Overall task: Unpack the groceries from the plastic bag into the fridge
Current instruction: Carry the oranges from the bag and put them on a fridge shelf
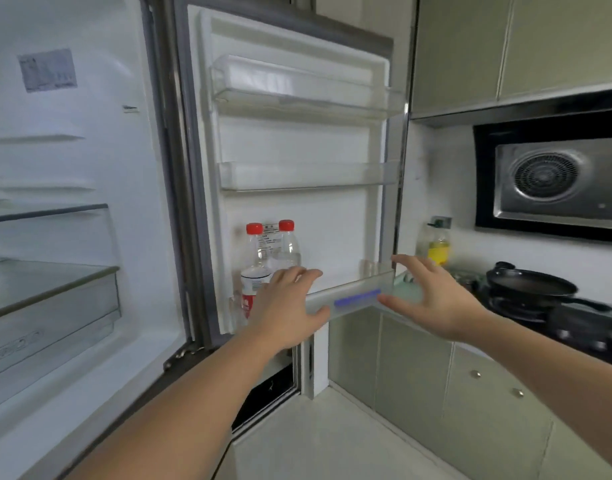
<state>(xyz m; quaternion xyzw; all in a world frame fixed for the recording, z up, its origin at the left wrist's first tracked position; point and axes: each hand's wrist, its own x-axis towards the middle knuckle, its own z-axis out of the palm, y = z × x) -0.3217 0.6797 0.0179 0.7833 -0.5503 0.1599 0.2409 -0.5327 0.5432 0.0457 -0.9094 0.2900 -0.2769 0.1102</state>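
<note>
Both hands are held spread with nothing gripped: the left hand (290,303) near the bottles, the right hand (432,299) by the outer end of the lowest door bin (349,301). The fridge (72,202) is seen open at left, its shelves bare where visible. Two red-capped water bottles (263,268) are stood in that bin's left end; room is left to their right, and the two upper door bins appear unfilled. No plastic bag is seen, so remaining groceries cannot be judged.
</note>
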